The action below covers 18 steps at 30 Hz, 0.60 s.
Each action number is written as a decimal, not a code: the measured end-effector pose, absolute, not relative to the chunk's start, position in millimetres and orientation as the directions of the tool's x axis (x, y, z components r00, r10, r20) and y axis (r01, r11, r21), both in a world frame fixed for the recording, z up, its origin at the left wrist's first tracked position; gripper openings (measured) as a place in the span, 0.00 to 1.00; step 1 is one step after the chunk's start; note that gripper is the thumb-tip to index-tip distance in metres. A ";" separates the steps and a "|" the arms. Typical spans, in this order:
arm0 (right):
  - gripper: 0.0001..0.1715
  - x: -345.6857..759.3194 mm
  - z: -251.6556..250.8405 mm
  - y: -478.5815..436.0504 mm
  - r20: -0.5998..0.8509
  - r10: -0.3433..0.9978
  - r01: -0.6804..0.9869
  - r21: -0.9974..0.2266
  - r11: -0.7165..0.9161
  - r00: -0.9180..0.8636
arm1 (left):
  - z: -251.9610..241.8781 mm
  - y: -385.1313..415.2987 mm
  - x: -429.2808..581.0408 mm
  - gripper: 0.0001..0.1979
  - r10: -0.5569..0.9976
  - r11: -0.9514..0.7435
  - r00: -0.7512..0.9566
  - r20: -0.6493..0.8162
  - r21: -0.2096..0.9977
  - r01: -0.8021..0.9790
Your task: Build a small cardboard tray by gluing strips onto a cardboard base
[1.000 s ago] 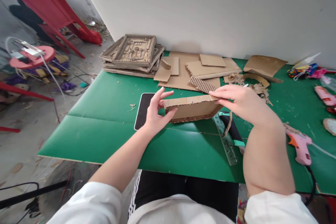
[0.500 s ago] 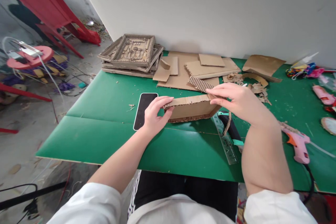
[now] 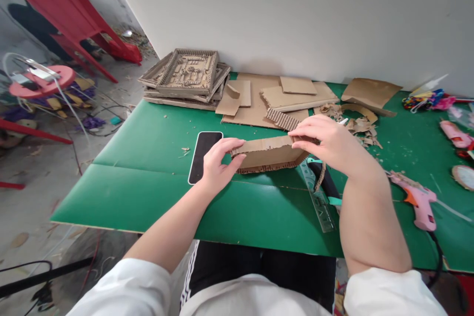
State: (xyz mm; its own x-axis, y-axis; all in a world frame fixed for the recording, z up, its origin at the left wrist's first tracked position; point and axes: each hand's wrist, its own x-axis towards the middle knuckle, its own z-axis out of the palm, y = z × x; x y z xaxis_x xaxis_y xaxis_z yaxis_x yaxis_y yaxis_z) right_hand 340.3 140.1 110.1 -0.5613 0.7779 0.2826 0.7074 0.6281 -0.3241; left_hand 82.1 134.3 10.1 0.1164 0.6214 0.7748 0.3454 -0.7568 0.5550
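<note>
Brown cardboard box (image 3: 268,156) is straight ahead at twelve o'clock, its long axis running roughly nine to three, pinched at the nine-o'clock end by the left hand (image 3: 217,162) and near the three-o'clock end by the right hand (image 3: 329,139), neither hand nearer.

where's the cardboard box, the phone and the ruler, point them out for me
Box (image 3: 263,144): head view, on its upper side wall
Phone (image 3: 202,152): head view, on its dark screen
Ruler (image 3: 319,202): head view, on its clear face
</note>
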 end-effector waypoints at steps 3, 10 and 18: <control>0.09 340.7 109.3 140.4 0.287 0.768 0.702 -0.312 0.640 -0.572 | 10.5 135.0 82.2 0.11 0.600 -0.780 0.126 0.790 0.542 0.313; 0.13 342.3 105.9 129.9 0.386 0.731 0.696 -0.256 0.671 -0.563 | 16.9 123.5 82.9 0.10 0.612 -0.767 0.123 0.782 0.547 0.335; 0.23 345.3 69.2 69.4 0.697 0.653 0.785 -0.212 0.582 -0.296 | 13.8 76.9 80.1 0.22 0.532 -0.815 0.250 0.809 0.409 0.410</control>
State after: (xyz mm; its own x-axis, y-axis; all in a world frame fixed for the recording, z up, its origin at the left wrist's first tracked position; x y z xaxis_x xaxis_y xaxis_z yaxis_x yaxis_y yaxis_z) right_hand 345.3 69.4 69.2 -0.2962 0.6532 0.6969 0.7851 0.5820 -0.2119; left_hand 80.1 76.9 13.8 0.2498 0.5319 0.8091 0.4096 -0.8152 0.4094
